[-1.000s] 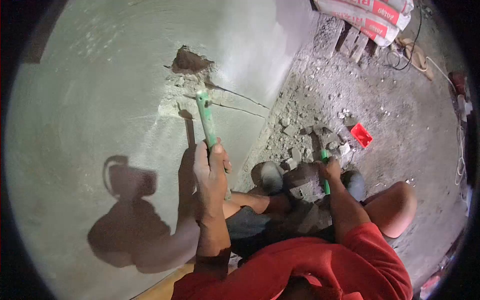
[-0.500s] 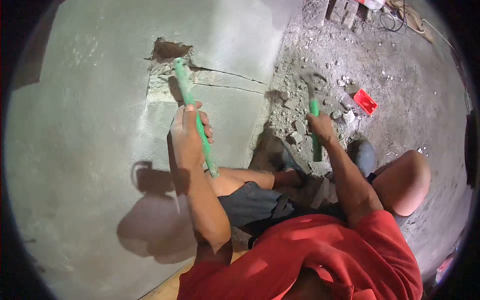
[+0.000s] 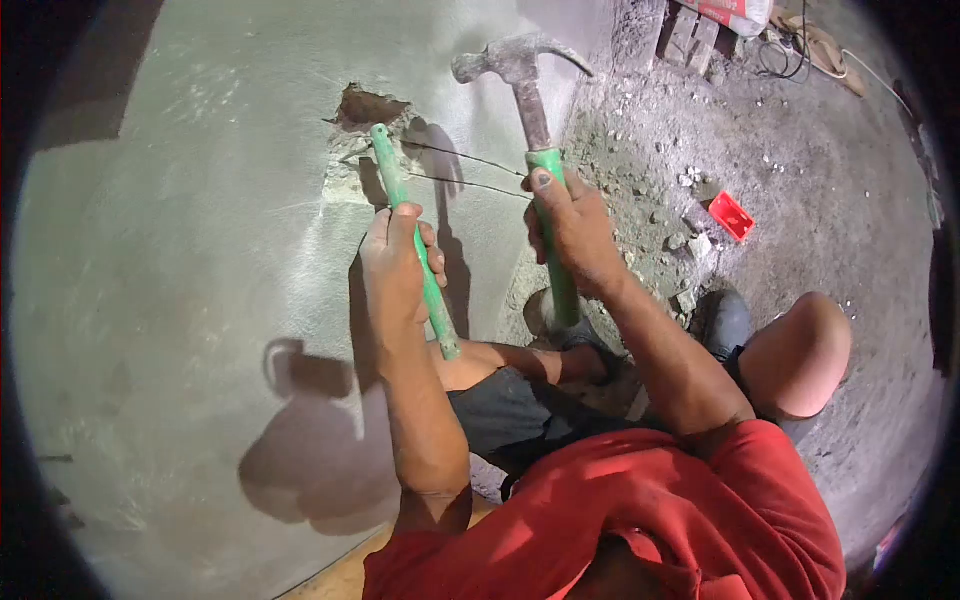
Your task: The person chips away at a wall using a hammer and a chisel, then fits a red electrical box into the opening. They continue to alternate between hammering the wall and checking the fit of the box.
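Note:
My left hand is wrapped around a long green bar that has a small hole near its upper end. That end overlaps the broken patch just below a jagged hole in the grey plastered wall. A claw hammer with a dusty head and green grip is raised in my right hand, to the right of the bar. Its head stands higher in view than the bar's tip and apart from it. Two dark lines run rightward across the plaster from the broken patch.
Rubble lies along the foot of the wall. A small red tray sits on the dirt floor. Towards the back are a wooden pallet, a sack and cables. My bent knees flank the near floor.
My right hand has swung the hammer from over the rubble up and left, towards the wall. My left hand and the green bar shift slightly right as the view moves.

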Demonstrator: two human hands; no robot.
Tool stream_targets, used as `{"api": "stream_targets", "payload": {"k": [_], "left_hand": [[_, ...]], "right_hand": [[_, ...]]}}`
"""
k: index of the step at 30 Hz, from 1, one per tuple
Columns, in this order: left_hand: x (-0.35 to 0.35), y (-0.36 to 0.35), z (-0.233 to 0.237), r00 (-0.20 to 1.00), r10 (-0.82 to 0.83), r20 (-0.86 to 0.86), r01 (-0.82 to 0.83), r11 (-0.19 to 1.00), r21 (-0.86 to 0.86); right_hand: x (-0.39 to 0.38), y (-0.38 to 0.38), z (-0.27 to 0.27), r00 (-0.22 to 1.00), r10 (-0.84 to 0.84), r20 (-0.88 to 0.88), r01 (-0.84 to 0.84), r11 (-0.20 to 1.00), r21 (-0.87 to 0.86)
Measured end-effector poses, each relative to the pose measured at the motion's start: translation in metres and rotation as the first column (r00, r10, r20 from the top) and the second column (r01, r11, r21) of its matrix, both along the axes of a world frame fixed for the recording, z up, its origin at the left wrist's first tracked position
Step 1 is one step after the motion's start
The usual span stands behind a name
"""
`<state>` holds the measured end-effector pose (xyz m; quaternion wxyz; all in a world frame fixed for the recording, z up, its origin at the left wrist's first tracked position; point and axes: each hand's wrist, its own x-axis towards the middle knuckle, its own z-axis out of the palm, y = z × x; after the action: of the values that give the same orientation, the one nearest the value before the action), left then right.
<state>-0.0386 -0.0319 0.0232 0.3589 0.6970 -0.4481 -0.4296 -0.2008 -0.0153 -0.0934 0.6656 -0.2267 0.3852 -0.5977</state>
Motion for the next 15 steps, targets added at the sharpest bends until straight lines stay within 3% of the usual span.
{"api": "stream_targets", "payload": {"k": [3, 5, 9, 11, 13, 15], "left_hand": [[-0.006, -0.006, -0.001, 1.0, 0.004, -0.025, -0.004, 1.0, -0.008], [-0.011, -0.007, -0.001, 1.0, 0.023, -0.007, -0.023, 0.999, -0.026], [-0.01, -0.008, -0.005, 0.996, 0.061, -0.069, -0.062, 0.998, -0.013], [-0.006, -0.006, -0.006, 0.996, 0.055, -0.07, -0.056, 0.998, -0.016], [-0.001, -0.005, -0.006, 0.996, 0.047, -0.069, -0.049, 0.999, -0.022], [0.0, -0.005, -0.01, 0.995, 0.026, -0.098, -0.03, 0.999, -0.045]], "right_hand": [[0.035, -0.001, 0.01, 0.999, -0.031, 0.025, 0.03, 0.999, 0.043], [0.036, -0.009, 0.016, 0.969, 0.234, -0.078, -0.235, 0.972, -0.012], [0.024, -0.019, 0.016, 0.967, 0.189, -0.17, -0.198, 0.979, -0.039], [0.028, -0.014, 0.023, 0.997, -0.019, 0.069, 0.016, 0.999, 0.046], [0.034, -0.007, 0.026, 0.994, -0.088, 0.065, 0.086, 0.995, 0.041], [0.036, -0.007, 0.018, 0.979, 0.193, -0.067, -0.194, 0.981, -0.008]]}}
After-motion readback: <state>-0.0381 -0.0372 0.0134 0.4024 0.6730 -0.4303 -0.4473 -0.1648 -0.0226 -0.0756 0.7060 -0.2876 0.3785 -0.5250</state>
